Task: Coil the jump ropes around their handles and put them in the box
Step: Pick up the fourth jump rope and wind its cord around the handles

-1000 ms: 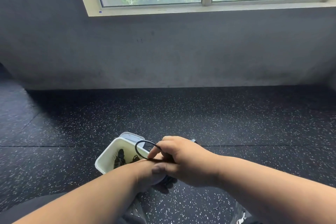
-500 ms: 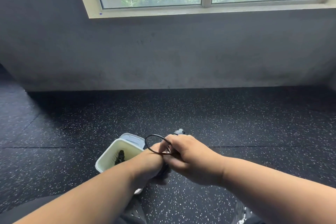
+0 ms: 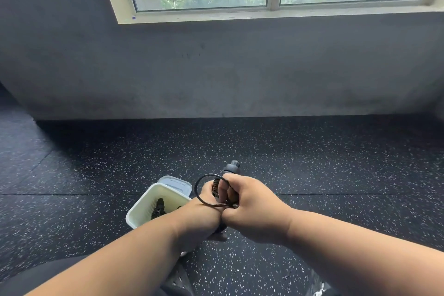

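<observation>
A black jump rope handle (image 3: 231, 168) sticks up from between my hands, its grey cap pointing away from me. My left hand (image 3: 204, 214) grips the handle low down; most of its fingers are hidden. My right hand (image 3: 249, 206) pinches the thin black rope, and one loop of rope (image 3: 201, 196) arcs out to the left over my left wrist. Coiled turns of rope show between the fingers. Just left of my hands a cream plastic box (image 3: 141, 209) stands on the floor with a coiled black rope (image 3: 158, 206) inside.
The box's pale lid (image 3: 176, 182) lies behind it. Black speckled rubber flooring (image 3: 312, 163) stretches to a grey wall under a window. My dark-clothed legs and shoes sit at the bottom edge.
Both hands have risen and shifted slightly right. The handle's grey cap has come into view above my right hand, and the rope loop has moved up with it.
</observation>
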